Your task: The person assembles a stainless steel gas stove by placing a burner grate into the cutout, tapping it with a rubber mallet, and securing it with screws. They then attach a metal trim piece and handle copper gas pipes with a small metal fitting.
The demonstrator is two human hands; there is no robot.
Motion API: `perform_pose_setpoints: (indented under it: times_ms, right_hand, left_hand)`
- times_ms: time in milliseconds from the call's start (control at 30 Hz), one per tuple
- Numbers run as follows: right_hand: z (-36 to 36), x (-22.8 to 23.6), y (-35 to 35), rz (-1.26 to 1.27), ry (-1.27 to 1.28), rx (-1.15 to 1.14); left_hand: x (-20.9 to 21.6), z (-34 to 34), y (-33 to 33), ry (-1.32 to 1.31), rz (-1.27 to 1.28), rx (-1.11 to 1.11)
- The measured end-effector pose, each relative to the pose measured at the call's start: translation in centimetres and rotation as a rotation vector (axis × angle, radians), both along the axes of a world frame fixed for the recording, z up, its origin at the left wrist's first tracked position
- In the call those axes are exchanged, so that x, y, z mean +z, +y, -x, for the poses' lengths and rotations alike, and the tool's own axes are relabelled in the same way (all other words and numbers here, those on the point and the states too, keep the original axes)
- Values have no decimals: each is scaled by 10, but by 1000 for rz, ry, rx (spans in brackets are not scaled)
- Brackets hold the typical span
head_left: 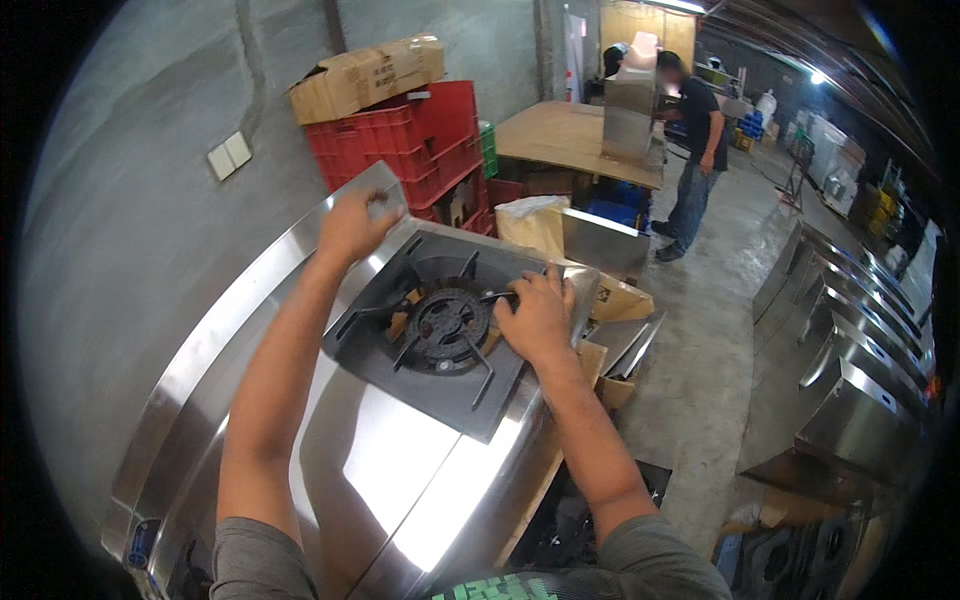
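Observation:
A black burner plate (473, 399) with a round cast burner (448, 330) and a thin-armed pan support (482, 384) rests on a stainless steel counter (385, 450). My right hand (540, 315) is at the plate's right side, thumb and forefinger closed on the end of one support arm. My left hand (352, 228) is above the far left corner of the plate, by the upright steel backsplash (385, 180). Its fingers are loosely bent, thumb and forefinger apart, with nothing visible between them.
Red crates (375, 150) topped by a cardboard box (370, 75) stand against the wall. Beyond is a wooden table (545, 130) with a person (695, 130) beside a tall steel piece (628, 120). Bent steel panels (860, 410) line the right. Cardboard boxes (620, 300) adjoin the counter.

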State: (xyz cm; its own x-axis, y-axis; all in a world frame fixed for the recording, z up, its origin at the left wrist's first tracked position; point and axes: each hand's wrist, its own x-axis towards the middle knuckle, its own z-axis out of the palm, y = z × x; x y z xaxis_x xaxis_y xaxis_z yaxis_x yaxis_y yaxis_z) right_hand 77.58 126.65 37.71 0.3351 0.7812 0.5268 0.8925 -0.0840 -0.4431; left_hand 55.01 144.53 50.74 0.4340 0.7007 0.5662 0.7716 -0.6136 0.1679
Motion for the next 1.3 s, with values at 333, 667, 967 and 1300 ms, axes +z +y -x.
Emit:
perform_pose_setpoints:
  times_ms: [333,667,967,1300]
  right_hand:
    - [-3,5,5,24,-3,140]
    - [-6,-3,13,-131,10,152]
    - [-6,-3,21,-60,14,192]
    - [1,5,18,-76,41,172]
  left_hand:
    - [-69,45,-44,219,417,-63]
    - [-92,65,-35,306,128,-186]
    - [-99,58,-33,293,149,-149]
    - [-106,58,-34,266,118,-110]
